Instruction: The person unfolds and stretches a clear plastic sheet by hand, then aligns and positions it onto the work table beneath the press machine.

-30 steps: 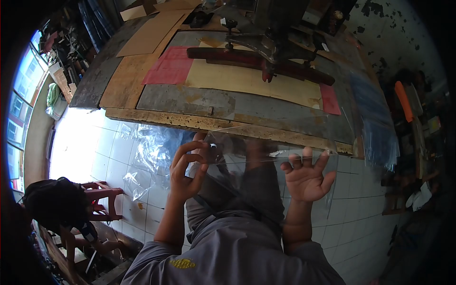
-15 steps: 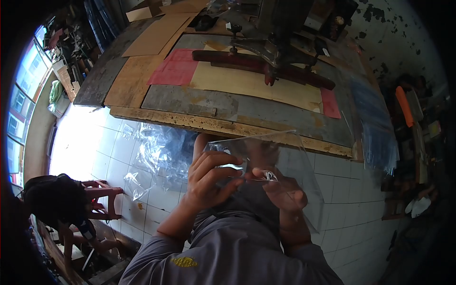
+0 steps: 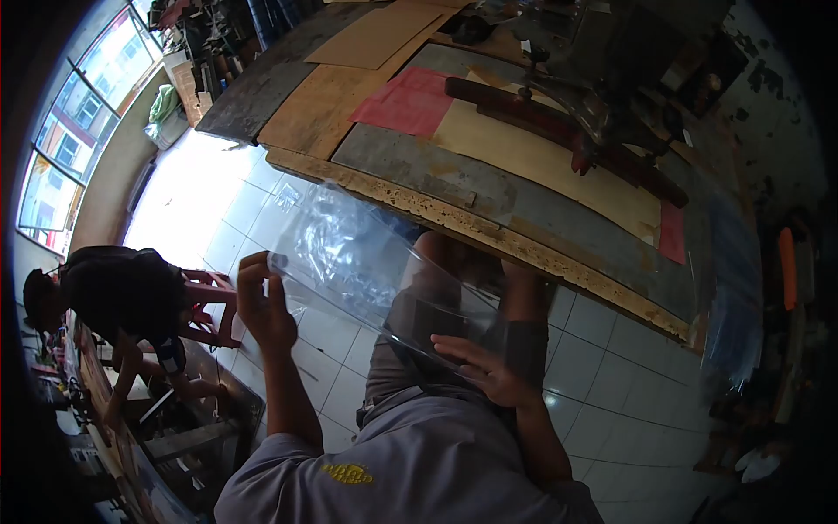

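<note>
A clear plastic sheet, possibly a flat bag, stretches slantwise above my lap. My left hand is raised on the left, its fingers and thumb pinched on the sheet's far left corner. Lower and to the right, my right hand has its fingers stretched out at the near edge of the sheet. It seems to touch the plastic without gripping it. Glare and transparency hide the sheet's right-hand border.
Crumpled clear plastic lies on the tiled floor under the table's wooden edge. On the table, a dark red press bar crosses yellow and pink sheets. More clear plastic hangs at right. Another person sits at left.
My left hand has moved out to the left with the sheet's corner, pulling it across. My right hand's fingers have straightened. The view has turned left.
</note>
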